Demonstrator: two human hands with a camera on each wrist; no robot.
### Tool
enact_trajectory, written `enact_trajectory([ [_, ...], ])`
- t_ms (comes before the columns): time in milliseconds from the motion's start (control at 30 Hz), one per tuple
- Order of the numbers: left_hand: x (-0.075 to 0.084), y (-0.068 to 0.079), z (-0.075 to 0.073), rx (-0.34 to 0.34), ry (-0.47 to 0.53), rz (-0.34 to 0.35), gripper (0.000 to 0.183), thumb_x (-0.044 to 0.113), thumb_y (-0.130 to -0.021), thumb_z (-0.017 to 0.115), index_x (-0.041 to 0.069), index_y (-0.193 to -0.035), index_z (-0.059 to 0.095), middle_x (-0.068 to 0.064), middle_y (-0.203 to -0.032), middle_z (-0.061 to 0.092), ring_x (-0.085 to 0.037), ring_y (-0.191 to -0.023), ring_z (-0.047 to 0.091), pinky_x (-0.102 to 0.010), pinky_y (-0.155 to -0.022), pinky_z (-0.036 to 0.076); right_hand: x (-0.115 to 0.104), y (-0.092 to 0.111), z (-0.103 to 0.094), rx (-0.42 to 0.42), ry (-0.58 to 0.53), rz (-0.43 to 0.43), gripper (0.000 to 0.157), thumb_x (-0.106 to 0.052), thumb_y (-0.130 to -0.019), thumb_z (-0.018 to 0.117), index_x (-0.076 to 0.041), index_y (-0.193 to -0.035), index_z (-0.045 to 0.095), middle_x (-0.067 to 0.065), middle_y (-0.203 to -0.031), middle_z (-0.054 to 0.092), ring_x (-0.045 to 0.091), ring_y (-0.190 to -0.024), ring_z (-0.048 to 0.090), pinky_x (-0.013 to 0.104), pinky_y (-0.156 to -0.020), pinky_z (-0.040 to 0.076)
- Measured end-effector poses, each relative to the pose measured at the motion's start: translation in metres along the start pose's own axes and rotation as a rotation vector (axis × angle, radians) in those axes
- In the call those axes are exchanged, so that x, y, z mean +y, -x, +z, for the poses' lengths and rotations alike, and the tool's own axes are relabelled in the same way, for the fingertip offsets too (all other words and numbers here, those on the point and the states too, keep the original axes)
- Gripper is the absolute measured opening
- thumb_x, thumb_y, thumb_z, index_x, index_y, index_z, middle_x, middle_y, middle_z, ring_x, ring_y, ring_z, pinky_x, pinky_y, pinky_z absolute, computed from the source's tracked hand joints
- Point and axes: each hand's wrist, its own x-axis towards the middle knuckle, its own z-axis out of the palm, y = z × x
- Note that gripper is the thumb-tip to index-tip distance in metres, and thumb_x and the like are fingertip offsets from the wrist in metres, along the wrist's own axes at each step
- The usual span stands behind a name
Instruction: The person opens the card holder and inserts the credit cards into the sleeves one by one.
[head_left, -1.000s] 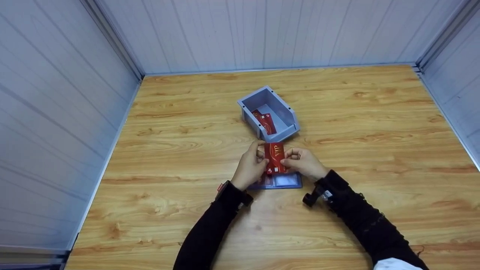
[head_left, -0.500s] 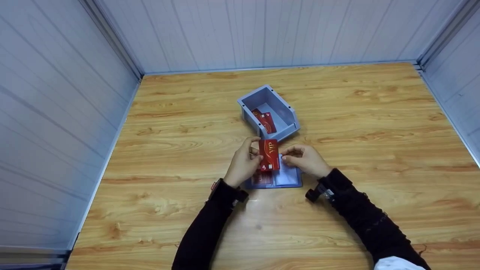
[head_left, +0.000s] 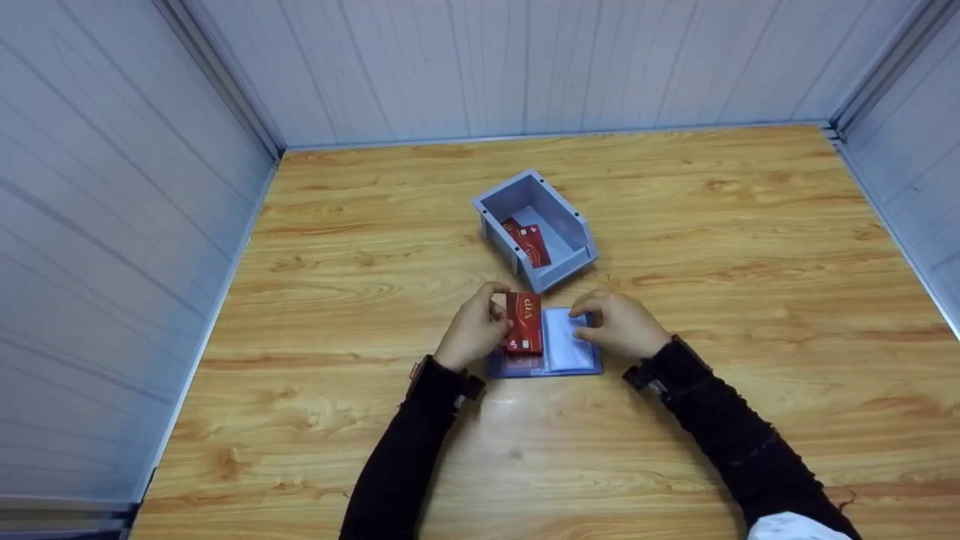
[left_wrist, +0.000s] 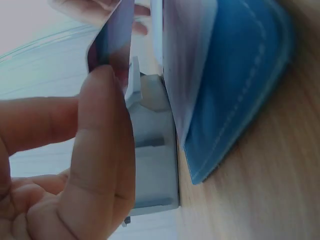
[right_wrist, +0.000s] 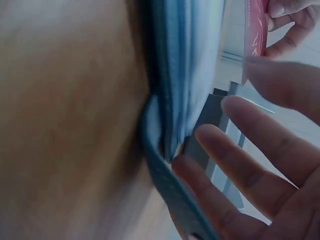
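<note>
In the head view my left hand (head_left: pixel 472 331) pinches a red VIP card (head_left: pixel 525 321) by its left edge, thumb on its face. It holds the card upright over the left half of an open blue card holder (head_left: pixel 598 363). Clear plastic sleeves (head_left: pixel 568 351) fill the holder's right half, and another red card (head_left: pixel 523 361) shows in its left pocket. Over the sleeves hovers my right hand (head_left: pixel 624 324). Its fingers are spread and loosely bent beside the sleeves in the right wrist view, with nothing between them. The left wrist view shows the holder's stitched cover (left_wrist: pixel 235 85).
Just behind the holder stands a grey plastic bin (head_left: pixel 568 273) with red cards (head_left: pixel 534 246) lying inside. Wood-grain tabletop (head_left: pixel 360 300) surrounds everything. White panel walls (head_left: pixel 480 67) close off the back and both sides.
Both hands were on the card; the right let go and moved right and slightly down over the sleeves. The left hand carried the card to the left, uncovering the sleeves.
</note>
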Motion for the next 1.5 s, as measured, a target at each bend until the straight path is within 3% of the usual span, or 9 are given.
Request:
enact_trajectory([
  [200,0.0,-0.001,0.0,-0.01,-0.012,-0.032,0.05,-0.008,-0.085,0.058,0.0,-0.133,0.046,0.0,-0.076,0.051,-0.012,-0.059,0.053,-0.023,-0.053,0.052,-0.001,-0.002,0.002,-0.02,0.092,-0.026,0.035,-0.013,-0.076,0.079,0.001,-0.106,0.071,0.013,-0.109,0.068,0.029,-0.107,0.062,0.046,-0.097,0.047],
  [433,0.0,0.0,0.006,-0.04,-0.029,-0.051,0.049,-0.008,-0.085,0.059,-0.001,-0.132,0.045,-0.001,-0.076,0.051,-0.012,-0.059,0.054,-0.025,-0.056,0.055,-0.002,-0.002,0.003,-0.012,0.124,-0.028,0.036,-0.014,-0.075,0.08,0.003,-0.105,0.071,0.014,-0.106,0.067,0.03,-0.104,0.061,0.046,-0.097,0.047],
  [700,-0.001,0.0,0.013,-0.059,-0.084,-0.059,0.05,-0.005,-0.086,0.062,-0.002,-0.133,0.044,-0.001,-0.074,0.053,-0.011,-0.055,0.057,-0.025,-0.055,0.055,-0.002,-0.002,0.003,-0.014,0.126,-0.02,0.037,-0.014,-0.075,0.08,0.003,-0.106,0.071,0.014,-0.107,0.066,0.031,-0.106,0.059,0.048,-0.104,0.042],
  [1000,-0.001,0.0,0.016,-0.043,-0.116,-0.05,0.048,-0.005,-0.085,0.062,-0.002,-0.13,0.045,0.0,-0.072,0.052,-0.01,-0.053,0.055,-0.023,-0.051,0.052,-0.001,-0.001,0.003,-0.023,0.11,-0.011,0.036,-0.014,-0.075,0.08,0.003,-0.106,0.071,0.015,-0.108,0.066,0.031,-0.105,0.06,0.047,-0.098,0.046],
  [1500,-0.001,0.0,0.023,-0.089,-0.084,-0.061,0.045,-0.006,-0.085,0.061,-0.004,-0.126,0.045,-0.002,-0.074,0.051,-0.01,-0.054,0.057,-0.025,-0.054,0.057,0.001,-0.001,0.004,-0.015,0.084,-0.011,0.035,-0.012,-0.073,0.08,0.004,-0.104,0.071,0.014,-0.106,0.066,0.03,-0.108,0.056,0.048,-0.104,0.042],
])
